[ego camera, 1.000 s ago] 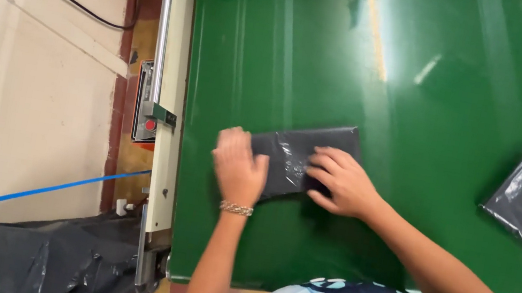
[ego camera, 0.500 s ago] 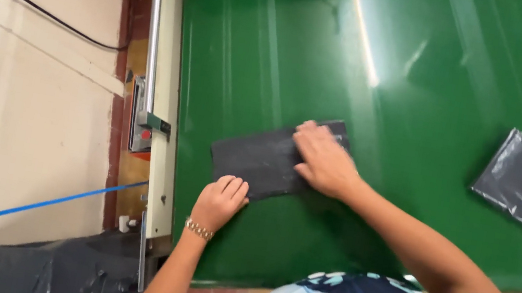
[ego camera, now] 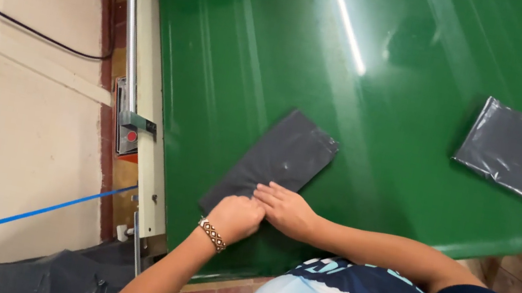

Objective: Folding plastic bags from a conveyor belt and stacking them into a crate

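Hands first: your left hand (ego camera: 236,218) and right hand (ego camera: 287,209) now sit side by side at the near end of the dark folded bag (ego camera: 272,163), fingers curled tog. and pressing on its lower edge; can't tell if either actually pinches the plastic or just pins it flat. The bag lies diagonal on the green surface (ego camera: 379,117), near end toward you, far end pointing up and right. Vs. half a sec ago: your left hand was off the bag, down by the surface's near-left edge, and your right lay alone on the bag's far end; now both have met at the near end, so you've shifted from holding one end to working the other, prob. a crease or fold there, judging by the grip. Vs. a full sec ago your hands were spread across the bag, one per side. A second dark wrapped pack (ego camera: 509,147) sits well apart at the right, untouched. Cream side rail (ego camera: 151,121) w/ metal rod (ego camera: 130,19) runs along the left edge, switch box w/ red button (ego camera: 126,135) beside it, black plastic sack (ego camera: 69,277) on the floor below, blue line (ego camera: 8,219) crossing the wall.
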